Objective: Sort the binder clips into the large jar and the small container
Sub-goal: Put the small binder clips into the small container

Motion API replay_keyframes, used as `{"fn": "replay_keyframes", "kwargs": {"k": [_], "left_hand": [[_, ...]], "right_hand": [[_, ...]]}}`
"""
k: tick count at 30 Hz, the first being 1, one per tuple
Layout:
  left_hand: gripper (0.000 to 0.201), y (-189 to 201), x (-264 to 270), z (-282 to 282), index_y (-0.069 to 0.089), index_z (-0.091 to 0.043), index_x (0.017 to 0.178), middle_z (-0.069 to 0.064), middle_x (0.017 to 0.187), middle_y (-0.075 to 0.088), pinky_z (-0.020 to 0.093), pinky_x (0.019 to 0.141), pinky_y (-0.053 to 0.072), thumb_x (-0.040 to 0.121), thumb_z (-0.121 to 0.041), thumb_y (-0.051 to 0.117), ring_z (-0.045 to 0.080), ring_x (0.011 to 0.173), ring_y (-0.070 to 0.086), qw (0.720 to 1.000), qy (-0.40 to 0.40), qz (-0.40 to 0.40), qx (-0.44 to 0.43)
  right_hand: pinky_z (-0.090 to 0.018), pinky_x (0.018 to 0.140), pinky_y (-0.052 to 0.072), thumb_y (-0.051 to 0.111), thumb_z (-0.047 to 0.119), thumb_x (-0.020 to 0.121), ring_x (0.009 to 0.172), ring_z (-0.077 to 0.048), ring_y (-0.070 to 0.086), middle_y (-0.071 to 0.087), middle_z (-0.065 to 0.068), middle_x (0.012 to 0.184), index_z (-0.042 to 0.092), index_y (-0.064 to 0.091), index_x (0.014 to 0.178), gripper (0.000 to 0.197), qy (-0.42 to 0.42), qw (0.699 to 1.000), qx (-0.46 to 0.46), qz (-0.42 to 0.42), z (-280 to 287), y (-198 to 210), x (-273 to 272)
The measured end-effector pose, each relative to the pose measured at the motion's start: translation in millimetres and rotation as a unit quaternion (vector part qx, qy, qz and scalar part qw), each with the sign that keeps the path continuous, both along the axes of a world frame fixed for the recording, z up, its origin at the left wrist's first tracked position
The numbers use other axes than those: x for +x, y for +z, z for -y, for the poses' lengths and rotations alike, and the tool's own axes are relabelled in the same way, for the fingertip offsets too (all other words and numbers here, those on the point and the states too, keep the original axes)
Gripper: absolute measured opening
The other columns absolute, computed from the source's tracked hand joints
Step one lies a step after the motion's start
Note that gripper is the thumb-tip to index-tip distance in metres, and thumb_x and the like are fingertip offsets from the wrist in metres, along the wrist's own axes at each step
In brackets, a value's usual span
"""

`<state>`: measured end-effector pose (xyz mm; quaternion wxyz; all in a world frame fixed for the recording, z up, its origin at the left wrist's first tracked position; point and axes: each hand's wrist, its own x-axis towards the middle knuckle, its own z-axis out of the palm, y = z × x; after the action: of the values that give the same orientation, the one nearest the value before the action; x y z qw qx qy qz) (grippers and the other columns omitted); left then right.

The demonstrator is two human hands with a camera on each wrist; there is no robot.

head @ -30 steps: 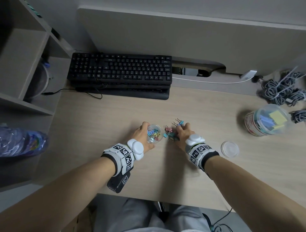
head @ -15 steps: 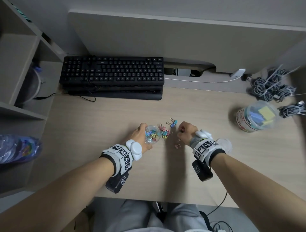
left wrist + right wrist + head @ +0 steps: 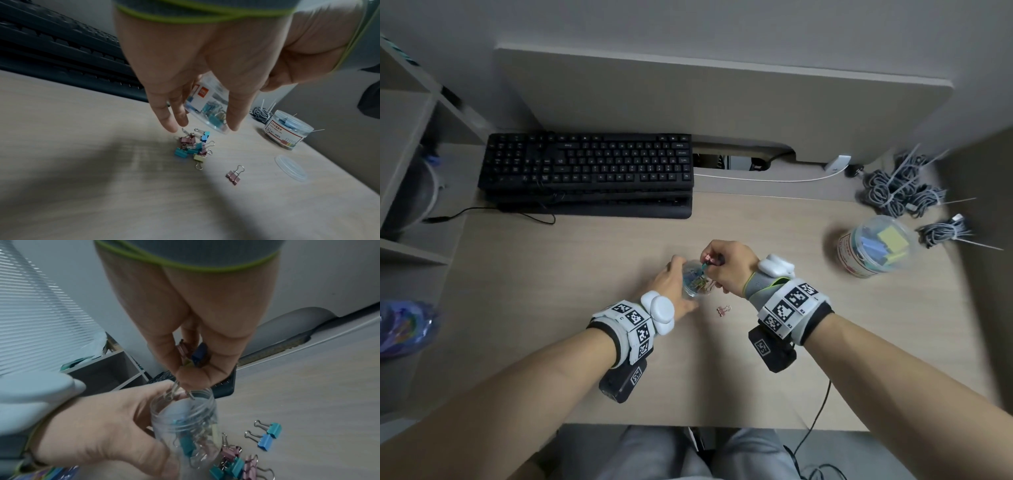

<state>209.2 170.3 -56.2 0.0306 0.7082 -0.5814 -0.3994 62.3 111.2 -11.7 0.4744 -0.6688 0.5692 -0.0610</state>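
Observation:
My left hand (image 3: 671,277) grips the small clear container (image 3: 697,282), partly filled with coloured binder clips. My right hand (image 3: 726,265) pinches a bunch of small clips (image 3: 193,360) right over the container's open mouth (image 3: 180,399), their wire handles dipping into it. A pile of small clips (image 3: 193,149) lies on the desk beside the container. One pink clip (image 3: 723,310) lies apart, nearer to me. The large jar (image 3: 873,246) stands at the right, with blue and yellow clips inside. The pile is hidden by my hands in the head view.
A round clear lid (image 3: 291,167) lies flat on the desk between the pile and the large jar. A black keyboard (image 3: 589,171) sits at the back, grey cable bundles (image 3: 900,188) at the far right, shelves (image 3: 407,137) and a plastic bag (image 3: 400,325) on the left.
My right hand took clips from the pile and rose over the container's mouth. A pink clip came to lie alone on the desk. My left hand has kept hold of the container.

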Motion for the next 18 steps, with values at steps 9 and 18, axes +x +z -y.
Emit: {"fn": "replay_keyframes", "kwargs": {"k": [9,18], "left_hand": [[0.06,-2,-4,-2,0.031,-0.023,0.113,0.002,0.112,0.062,0.038,0.071,0.052,0.073,-0.036,0.073,0.034,0.085,0.062,1.0,0.01,0.007,-0.012],[0.074,-1,10,-3,0.037,-0.023,0.135,-0.001,0.139,0.051,0.029,0.081,0.044,0.073,-0.035,0.076,0.032,0.11,0.06,0.999,0.049,-0.002,-0.016]], "right_hand": [[-0.027,0.064,0.054,0.065,0.019,0.085,0.066,-0.02,0.061,0.067,-0.001,0.079,0.018,0.067,0.102,0.017,0.077,0.997,-0.015,-0.012,-1,9,2],[-0.04,0.074,0.058,0.054,0.023,0.091,0.073,-0.024,0.067,0.07,0.002,0.08,0.027,0.065,0.09,0.011,0.088,0.995,-0.029,-0.04,18,-1,9]]}}
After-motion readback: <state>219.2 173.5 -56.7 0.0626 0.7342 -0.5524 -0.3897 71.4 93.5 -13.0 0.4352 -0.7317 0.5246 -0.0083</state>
